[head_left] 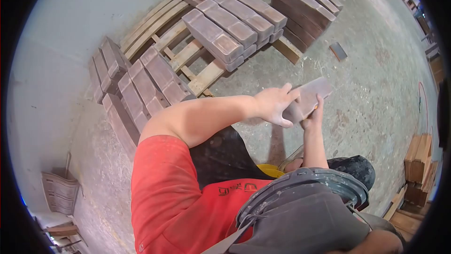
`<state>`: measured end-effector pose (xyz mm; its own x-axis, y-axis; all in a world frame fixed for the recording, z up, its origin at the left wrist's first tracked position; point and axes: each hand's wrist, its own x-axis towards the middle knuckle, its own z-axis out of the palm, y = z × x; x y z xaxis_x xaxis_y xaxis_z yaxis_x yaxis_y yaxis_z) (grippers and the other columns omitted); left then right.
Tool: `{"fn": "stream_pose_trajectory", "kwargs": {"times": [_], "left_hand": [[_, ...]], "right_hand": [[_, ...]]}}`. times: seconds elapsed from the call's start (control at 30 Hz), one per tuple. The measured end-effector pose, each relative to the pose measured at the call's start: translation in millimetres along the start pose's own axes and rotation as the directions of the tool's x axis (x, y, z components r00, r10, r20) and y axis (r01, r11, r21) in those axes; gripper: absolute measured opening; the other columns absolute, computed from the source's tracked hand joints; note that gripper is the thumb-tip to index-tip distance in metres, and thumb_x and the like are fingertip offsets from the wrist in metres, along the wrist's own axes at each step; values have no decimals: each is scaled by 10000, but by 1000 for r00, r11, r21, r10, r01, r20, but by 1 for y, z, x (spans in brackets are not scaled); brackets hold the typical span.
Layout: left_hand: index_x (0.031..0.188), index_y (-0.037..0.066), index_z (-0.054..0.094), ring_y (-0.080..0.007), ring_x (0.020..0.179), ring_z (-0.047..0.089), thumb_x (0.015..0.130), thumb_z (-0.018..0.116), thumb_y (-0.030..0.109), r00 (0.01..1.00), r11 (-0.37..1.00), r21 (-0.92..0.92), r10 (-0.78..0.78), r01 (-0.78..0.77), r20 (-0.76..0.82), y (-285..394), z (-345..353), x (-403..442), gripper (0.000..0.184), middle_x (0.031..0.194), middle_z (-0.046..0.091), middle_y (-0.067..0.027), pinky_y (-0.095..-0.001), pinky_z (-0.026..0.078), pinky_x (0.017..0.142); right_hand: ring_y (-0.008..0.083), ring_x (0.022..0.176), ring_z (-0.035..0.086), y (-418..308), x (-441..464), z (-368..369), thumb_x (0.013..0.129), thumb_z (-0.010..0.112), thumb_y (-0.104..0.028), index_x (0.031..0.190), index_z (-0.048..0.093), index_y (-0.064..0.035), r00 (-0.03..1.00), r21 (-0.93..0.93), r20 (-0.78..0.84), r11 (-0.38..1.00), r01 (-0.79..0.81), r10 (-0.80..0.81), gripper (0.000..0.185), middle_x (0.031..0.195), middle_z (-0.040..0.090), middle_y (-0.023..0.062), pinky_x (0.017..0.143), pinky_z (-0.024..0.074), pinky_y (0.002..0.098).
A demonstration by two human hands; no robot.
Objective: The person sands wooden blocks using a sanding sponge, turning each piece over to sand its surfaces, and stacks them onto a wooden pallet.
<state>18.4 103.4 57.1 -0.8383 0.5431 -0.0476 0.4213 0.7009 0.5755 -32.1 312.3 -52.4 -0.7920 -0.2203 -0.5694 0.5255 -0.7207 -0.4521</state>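
Right hand (314, 115): grips a grey-brown block (315, 92)
Left hand (275, 105): fingers spread at the block's left end
Wooden pallet (207, 76): bears stacked brownish pieces (213, 35)
Concrete floor (357, 127): small dark slab (338, 51) lies beyond the hands
Left sleeve (162, 179): red

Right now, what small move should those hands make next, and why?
Probably close the left hand on the held block: that hand looks open and spread beside it, while the right hand grips it, raised above the floor, so a second grip might steady it.
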Motion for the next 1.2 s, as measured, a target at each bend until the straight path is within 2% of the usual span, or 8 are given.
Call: {"fn": "stream_pose_trajectory", "kwargs": {"times": [0.17, 0.3, 0.43, 0.5, 0.63, 1.0, 1.1, 1.2], "left_hand": [[1314, 104, 400, -379, 962, 624, 747, 755, 494, 990, 985, -163, -25, 47, 137, -38, -33, -12, 775, 1086, 593, -191, -435, 501, 832], [1312, 59, 435, -353, 986, 625, 792, 721, 485, 996, 990, -122, -75, 69, -47, -59, -63, -13, 730, 1043, 633, -188, -421, 496, 852], [1298, 50, 460, -355, 995, 623, 803, 713, 476, 992, 992, -116, -32, 46, 120, -79, -56, -12, 700, 1057, 633, -197, -430, 493, 857], [1312, 36, 453, -364, 999, 623, 797, 720, 448, 944, 989, -128, 107, -70, 312, -86, -47, -12, 711, 1060, 632, -213, -446, 486, 858], [1324, 30, 448, -377, 1034, 600, 792, 725, 415, 904, 991, -130, 77, -23, 420, -82, -57, -15, 713, 1096, 616, -215, -457, 471, 887], [1268, 20, 484, -346, 974, 584, 755, 755, 377, 962, 984, -175, 80, -35, 260, -106, -65, -34, 680, 1049, 598, -174, -423, 484, 849], [1252, 21, 499, -340, 961, 587, 745, 760, 373, 964, 983, -182, 73, -26, 257, -111, -59, -33, 670, 1026, 599, -170, -421, 487, 844], [1250, 23, 506, -344, 989, 587, 752, 757, 373, 968, 988, -157, 51, -12, 248, -110, -60, -28, 658, 1045, 600, -178, -409, 485, 860]], "right_hand": [[261, 1060, 606, -24, 32, 27, 785, 715, -224, 1303, 483, 5, 976, -400, 38, 892, 212, -215, 612, 1196, 595, 158, 918, 482, 385], [238, 1043, 610, -35, 42, 91, 737, 719, -164, 1260, 506, 18, 882, -669, 262, 585, 459, -392, 594, 1133, 619, 130, 899, 487, 365], [316, 1105, 618, -59, 104, 142, 602, 784, -327, 1365, 454, -4, 731, -825, 564, -219, 522, -384, 892, 1202, 621, 205, 944, 472, 383], [354, 1142, 597, -63, 108, 194, 548, 785, -391, 1405, 439, -55, 703, -771, 624, -416, 483, -340, 983, 1233, 609, 226, 961, 465, 401], [351, 1125, 601, -67, 158, 279, 563, 726, -413, 1435, 414, -115, 630, -559, 757, -672, 486, -173, 973, 1206, 628, 206, 940, 478, 424], [367, 1086, 614, -21, 276, 385, 605, 743, -474, 1449, 402, -173, 663, -455, 747, -772, 443, -60, 959, 1185, 645, 192, 927, 480, 426], [365, 1066, 625, -34, 283, 378, 709, 720, -530, 1399, 468, -157, 573, -405, 817, -771, 492, -64, 824, 1158, 658, 187, 911, 478, 434], [365, 999, 645, -67, 278, 353, 889, 610, -469, 1239, 596, -101, 479, -533, 826, -690, 489, -298, 508, 1070, 681, 180, 850, 482, 446]]}}
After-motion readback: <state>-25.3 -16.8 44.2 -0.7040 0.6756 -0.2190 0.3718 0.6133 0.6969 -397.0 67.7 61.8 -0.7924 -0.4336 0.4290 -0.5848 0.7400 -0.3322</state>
